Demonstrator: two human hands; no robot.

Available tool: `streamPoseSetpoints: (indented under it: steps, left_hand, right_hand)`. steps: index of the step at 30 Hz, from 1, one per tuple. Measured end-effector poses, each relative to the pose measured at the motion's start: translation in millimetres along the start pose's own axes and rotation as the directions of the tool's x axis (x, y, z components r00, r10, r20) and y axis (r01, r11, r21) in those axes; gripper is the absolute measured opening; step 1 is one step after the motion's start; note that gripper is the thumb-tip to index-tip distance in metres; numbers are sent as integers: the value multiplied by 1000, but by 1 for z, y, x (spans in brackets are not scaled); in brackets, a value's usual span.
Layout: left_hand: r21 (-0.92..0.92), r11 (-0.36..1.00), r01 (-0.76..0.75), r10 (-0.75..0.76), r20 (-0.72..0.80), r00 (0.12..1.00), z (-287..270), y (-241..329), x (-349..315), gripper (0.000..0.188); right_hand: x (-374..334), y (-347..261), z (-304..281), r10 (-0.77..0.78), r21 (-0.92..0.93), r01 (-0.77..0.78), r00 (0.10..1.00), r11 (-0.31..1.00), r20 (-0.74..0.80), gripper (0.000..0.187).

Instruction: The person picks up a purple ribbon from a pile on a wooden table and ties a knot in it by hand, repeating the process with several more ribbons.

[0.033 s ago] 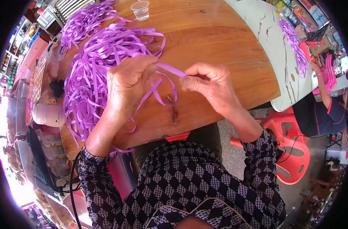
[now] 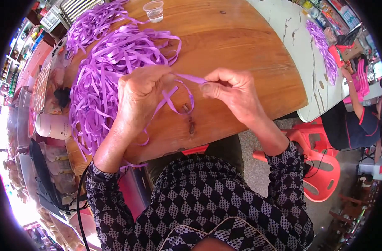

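A narrow purple ribbon [image 2: 190,78] stretches between my two hands above the wooden table. My left hand [image 2: 143,83] is closed on one part of it, its fingertips partly hidden behind the back of the hand. My right hand [image 2: 230,88] pinches the other part between thumb and forefinger. Below the left hand, loose ribbon curls in a loop down toward the tabletop. A large tangled heap of purple ribbon [image 2: 111,54] lies just left of and beyond my left hand, partly covered by it.
A clear plastic cup [image 2: 154,14] stands on the far side of the wooden table [image 2: 241,46]. A white marbled table [image 2: 283,25] adjoins at right, bearing more purple ribbon [image 2: 323,50]. A red plastic chair [image 2: 320,167] stands at right, near another person's arm [image 2: 353,92]. A white container [image 2: 53,126] sits at left.
The ribbon between my hands has tilted slightly flatter, and its hanging loop has shifted a little. Both hands keep their hold, with only a slight movement.
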State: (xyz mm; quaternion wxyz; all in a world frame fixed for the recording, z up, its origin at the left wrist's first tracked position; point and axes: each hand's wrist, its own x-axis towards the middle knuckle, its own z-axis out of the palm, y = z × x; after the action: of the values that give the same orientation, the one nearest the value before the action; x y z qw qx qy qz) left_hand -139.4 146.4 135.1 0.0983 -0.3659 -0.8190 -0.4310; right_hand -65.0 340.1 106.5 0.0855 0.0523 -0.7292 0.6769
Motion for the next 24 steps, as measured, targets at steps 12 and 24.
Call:
streamPoseSetpoints:
  steps: [12, 24]
  left_hand:
    - [-747, 294, 596, -325, 509, 797, -6, -8, -19, 22]
    - [-703, 332, 629, -383, 508, 771, 22, 13, -35, 28]
  right_hand:
    - [-2, 9, -14, 57, 97, -45, 990, 994, -131, 9]
    - [-19, 10, 19, -676, -684, 585, 715, 436, 180, 24]
